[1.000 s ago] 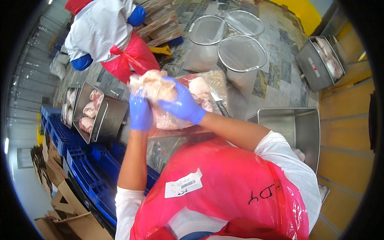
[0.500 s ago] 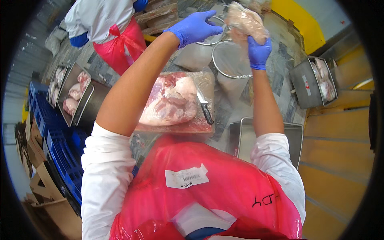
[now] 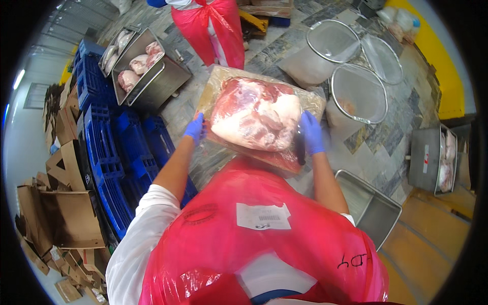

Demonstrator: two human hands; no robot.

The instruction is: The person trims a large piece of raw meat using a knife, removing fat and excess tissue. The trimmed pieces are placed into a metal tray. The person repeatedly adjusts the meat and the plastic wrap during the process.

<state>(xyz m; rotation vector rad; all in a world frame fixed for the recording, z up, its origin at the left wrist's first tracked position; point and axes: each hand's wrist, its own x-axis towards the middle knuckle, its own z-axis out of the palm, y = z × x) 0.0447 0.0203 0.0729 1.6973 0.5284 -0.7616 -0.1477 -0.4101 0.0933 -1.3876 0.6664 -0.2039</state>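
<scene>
- Nearest you, your red plastic apron (image 3: 315,249) carries a white label (image 3: 264,216) on its front.
- Your left hand (image 3: 195,128), in a blue glove, is at the left edge of the surface; its fingers are partly hidden, so you cannot tell how far they curl or whether they grip that edge.
- Your right hand (image 3: 312,133), gloved alike, is at the right side, next to a black handle (image 3: 301,147); its fingers point away from you, and you cannot tell whether they have hold of anything.
- Between your hands lies a large raw meat cut (image 3: 254,114), red along its far side and pale with fat nearer you.
- Under it, the surface (image 3: 207,98) is covered in clear plastic and sits at a slant.
- To your right, near your forearm, stands a steel tub (image 3: 381,213).
- To your left are blue pallets (image 3: 109,178), with cardboard boxes (image 3: 73,213) beyond them.
- Farther off on the left, a steel bin (image 3: 165,84) holds meat pieces (image 3: 138,64).
- Ahead on the right, three clear bags (image 3: 339,119) hang open from metal rings.
- Off to the far right is another steel bin (image 3: 423,157) with pale pieces inside.
- Beyond the surface stands a co-worker (image 3: 208,28) in a red apron.
</scene>
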